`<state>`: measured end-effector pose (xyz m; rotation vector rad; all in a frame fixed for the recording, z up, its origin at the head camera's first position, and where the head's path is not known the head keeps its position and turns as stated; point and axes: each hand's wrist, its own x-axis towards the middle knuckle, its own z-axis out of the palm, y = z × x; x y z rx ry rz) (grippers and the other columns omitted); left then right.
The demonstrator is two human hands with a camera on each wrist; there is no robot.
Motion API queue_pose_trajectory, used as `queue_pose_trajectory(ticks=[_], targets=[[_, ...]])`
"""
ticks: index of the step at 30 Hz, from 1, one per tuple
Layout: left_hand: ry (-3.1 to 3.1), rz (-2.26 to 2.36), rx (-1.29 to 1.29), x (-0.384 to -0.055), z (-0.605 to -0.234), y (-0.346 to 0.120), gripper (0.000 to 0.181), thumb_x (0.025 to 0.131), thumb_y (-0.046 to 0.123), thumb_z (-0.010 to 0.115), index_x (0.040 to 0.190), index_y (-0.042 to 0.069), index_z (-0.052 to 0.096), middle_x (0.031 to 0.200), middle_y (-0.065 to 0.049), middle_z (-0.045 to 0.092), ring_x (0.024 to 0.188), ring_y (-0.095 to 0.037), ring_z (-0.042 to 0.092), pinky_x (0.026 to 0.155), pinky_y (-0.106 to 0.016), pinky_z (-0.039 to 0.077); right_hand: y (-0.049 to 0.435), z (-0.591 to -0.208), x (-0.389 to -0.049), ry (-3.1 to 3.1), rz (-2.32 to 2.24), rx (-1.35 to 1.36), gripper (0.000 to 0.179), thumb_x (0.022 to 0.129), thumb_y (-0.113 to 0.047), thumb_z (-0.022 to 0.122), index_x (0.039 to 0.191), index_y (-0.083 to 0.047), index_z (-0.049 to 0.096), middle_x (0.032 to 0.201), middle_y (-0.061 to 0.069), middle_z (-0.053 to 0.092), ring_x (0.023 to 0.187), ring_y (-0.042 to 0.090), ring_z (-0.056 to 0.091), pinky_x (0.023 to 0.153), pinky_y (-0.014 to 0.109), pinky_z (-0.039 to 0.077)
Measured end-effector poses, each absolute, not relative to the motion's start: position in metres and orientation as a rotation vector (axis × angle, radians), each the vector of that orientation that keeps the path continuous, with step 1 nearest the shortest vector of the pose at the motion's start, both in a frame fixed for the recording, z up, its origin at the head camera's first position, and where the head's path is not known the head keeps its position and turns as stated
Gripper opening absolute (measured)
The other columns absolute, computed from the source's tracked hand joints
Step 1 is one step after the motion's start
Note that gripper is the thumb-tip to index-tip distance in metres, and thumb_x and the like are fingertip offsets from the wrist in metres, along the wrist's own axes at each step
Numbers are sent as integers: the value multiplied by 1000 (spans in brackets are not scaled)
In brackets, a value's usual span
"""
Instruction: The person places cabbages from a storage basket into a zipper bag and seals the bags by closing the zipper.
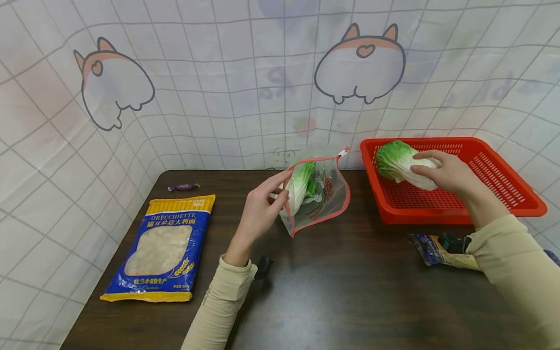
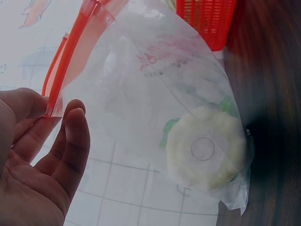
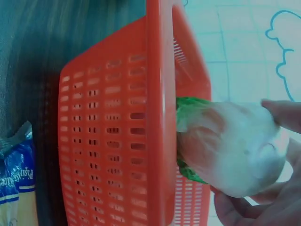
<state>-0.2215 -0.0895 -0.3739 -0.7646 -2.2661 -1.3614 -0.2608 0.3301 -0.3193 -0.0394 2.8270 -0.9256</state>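
Observation:
My left hand (image 1: pixel 262 206) pinches the red-edged rim of a clear zip bag (image 1: pixel 334 201), whose mouth gapes open. Inside the bag lies a napa cabbage (image 1: pixel 299 188); the left wrist view shows its round pale base (image 2: pixel 207 150) through the plastic. Over at the right, my right hand (image 1: pixel 450 172) grips a second napa cabbage (image 1: pixel 395 163) by its white base end. Its green leafy end points left, within the rim of the red basket (image 1: pixel 420 212). Whether this cabbage touches the basket floor, I cannot tell.
A blue and yellow orecchiette pasta bag (image 1: pixel 159 250) lies at the left, with a small purple wrapped candy (image 1: pixel 183 187) behind it. Below the basket is another pasta packet (image 1: pixel 430 249), partly hidden by my right sleeve. A patterned wall covering (image 1: pixel 232 97) rises behind the table.

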Motion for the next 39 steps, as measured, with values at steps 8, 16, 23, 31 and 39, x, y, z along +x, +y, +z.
queue_pose_trajectory(ticks=[8, 16, 23, 31, 39], targets=[[-2259, -1362, -773, -222, -374, -89, 43, 96, 5, 59, 138, 13, 58, 134, 0, 60, 88, -15, 66, 68, -28, 55, 323, -319, -253, 2806, -1029, 22, 72, 98, -53, 47, 153, -9, 33, 154, 34, 18, 133, 54, 24, 96, 64, 34], [-2267, -1361, -773, -222, -373, -90, 43, 96, 6, 59, 138, 14, 58, 135, 1, 59, 89, -15, 66, 68, -28, 55, 312, -317, -243, 2823, -1096, 35, 68, 99, -53, 44, 155, -16, 31, 153, 33, 20, 130, 52, 31, 90, 54, 44], [-2278, -1374, -766, -222, -374, -89, 43, 96, 6, 59, 138, 14, 58, 136, 1, 59, 89, -15, 66, 69, -28, 55, 305, -319, -236, 2828, -1282, 109, 65, 98, -50, 47, 154, -18, 35, 152, 30, 25, 113, 37, 41, 67, 21, 45], [-2273, -1385, -768, -221, -375, -90, 43, 96, 6, 59, 139, 15, 58, 136, 2, 59, 89, -14, 66, 69, -28, 55, 292, -313, -225, 2802, -1646, 250, 56, 96, -48, 54, 148, -28, 46, 155, 18, 25, 103, 19, 44, 68, 13, 47], [-2250, -1389, -780, -222, -375, -91, 43, 96, 5, 59, 138, 14, 58, 135, 0, 59, 89, -15, 66, 67, -28, 55, 268, -307, -202, 2524, -2247, 61, 49, 93, -28, 68, 139, -18, 57, 136, 6, 40, 101, 15, 47, 70, 12, 50]])
